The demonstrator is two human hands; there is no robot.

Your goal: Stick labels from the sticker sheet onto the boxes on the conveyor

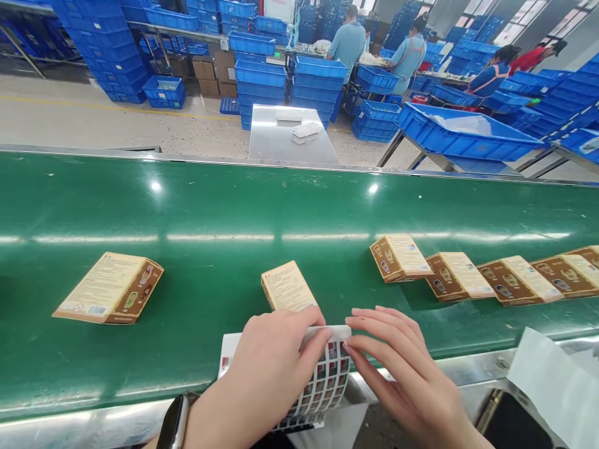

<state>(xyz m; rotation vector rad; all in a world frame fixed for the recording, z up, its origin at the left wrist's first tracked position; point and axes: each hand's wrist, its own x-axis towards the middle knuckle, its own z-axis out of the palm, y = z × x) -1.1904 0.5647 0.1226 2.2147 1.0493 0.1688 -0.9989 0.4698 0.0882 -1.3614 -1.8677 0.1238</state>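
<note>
My left hand (269, 368) is closed on a curled sheet of small printed stickers (322, 383) at the near edge of the green conveyor belt (224, 206). My right hand (397, 368) pinches the sheet's upper right edge with its fingertips. Just beyond my left hand lies a tan carton (287, 287) on the belt, partly hidden by my fingers. Another tan carton (112, 288) lies to the left. Several more cartons (400, 257) run in a row to the right.
A metal rail (93, 424) edges the belt near me. White paper (556, 386) and a dark object (515, 424) lie at the lower right. Beyond the belt stand a steel table (290, 140), stacked blue crates (259, 81) and people working at the back.
</note>
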